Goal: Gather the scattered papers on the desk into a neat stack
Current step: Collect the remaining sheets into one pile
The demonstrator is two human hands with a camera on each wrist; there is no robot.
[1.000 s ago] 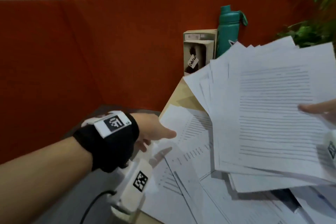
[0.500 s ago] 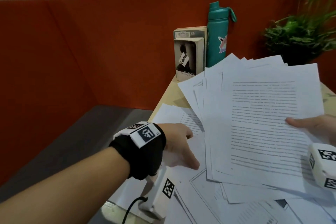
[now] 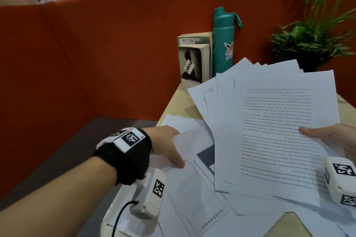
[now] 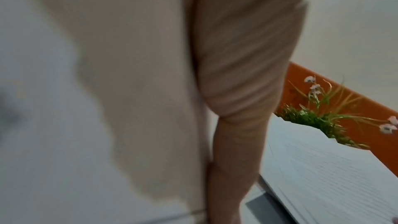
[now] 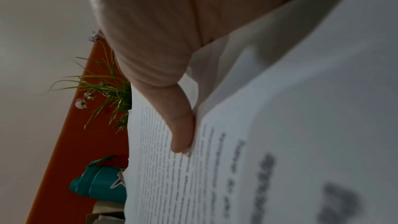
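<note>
Orange partition walls (image 3: 115, 54) back a pale desk (image 3: 179, 102) where a book (image 3: 193, 63) reads "EMILY BRONTE", its tag illegible, beside a teal bottle (image 3: 223, 44) with a sticker. Right hand (image 3: 331, 138), cut off at the frame edge, pinches a fanned sheaf (image 3: 269, 131), thumb on top. Left hand (image 3: 165, 146) grips one sheet (image 3: 190, 140) among loose papers (image 3: 192, 198); its fingertips are hidden
</note>
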